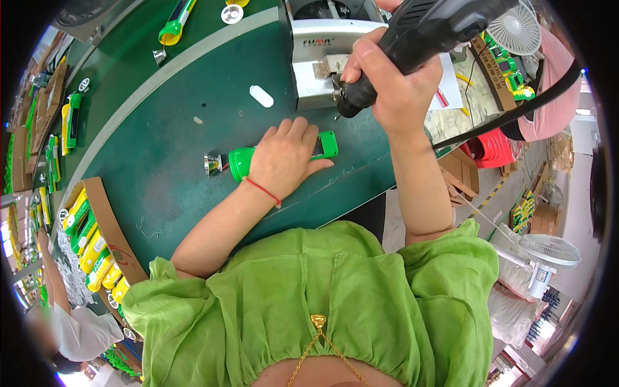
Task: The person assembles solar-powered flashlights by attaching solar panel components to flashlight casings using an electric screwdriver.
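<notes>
On the green work table, a green flashlight (241, 162) lies on its side under my left hand (284, 151). My fingers wrap over its middle and hide that part. A shiny reflector (211, 164) hangs out of its wide end, seemingly on wires. My right hand (406, 90) grips a black electric screwdriver (422, 39), its nose pointing down and left. The tip is beside the front of a silver metal box (313, 68), which looks like a screw feeder. Whether a screw sits on the tip is too small to tell.
A white oval piece (262, 96) lies beyond my left hand. At left, a cardboard box (109, 219) holds several green and yellow flashlights. More flashlights (175, 27) lie past the curved pale strip (138, 93). A black cable (516, 113) arcs at right. Another person (80, 329) is at lower left.
</notes>
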The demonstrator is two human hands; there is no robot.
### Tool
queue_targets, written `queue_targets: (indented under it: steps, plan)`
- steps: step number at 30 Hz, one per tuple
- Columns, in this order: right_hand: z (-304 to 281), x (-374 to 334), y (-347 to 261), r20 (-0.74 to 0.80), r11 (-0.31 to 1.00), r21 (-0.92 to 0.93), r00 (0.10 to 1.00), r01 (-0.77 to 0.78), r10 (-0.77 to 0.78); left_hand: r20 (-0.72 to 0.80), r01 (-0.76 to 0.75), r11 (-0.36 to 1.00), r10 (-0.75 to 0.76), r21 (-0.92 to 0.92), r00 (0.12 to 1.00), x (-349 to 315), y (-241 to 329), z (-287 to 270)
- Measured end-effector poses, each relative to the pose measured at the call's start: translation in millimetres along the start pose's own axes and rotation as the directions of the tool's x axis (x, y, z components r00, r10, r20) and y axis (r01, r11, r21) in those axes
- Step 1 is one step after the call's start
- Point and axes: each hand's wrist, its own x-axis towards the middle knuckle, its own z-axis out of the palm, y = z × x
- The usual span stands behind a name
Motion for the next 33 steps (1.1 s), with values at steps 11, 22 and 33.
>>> queue_targets:
  steps: [11,22,33]
  plan:
    - [1,-20,6,-0.032,0.998,0.030,0.998,-0.053,0.054,-0.063,0.027,0.993,-0.034,-0.111,0.997,3,2,-8]
    - [8,-20,-12,-0.040,0.997,0.073,0.999,0.030,-0.027,-0.275,-0.005,0.808,-0.195,-0.589,0.941,12,0,2]
    - [5,-25,-7,-0.038,0.997,-0.044,0.998,0.056,-0.058,-0.382,0.030,0.956,-0.146,-0.292,0.912,14,4,-2]
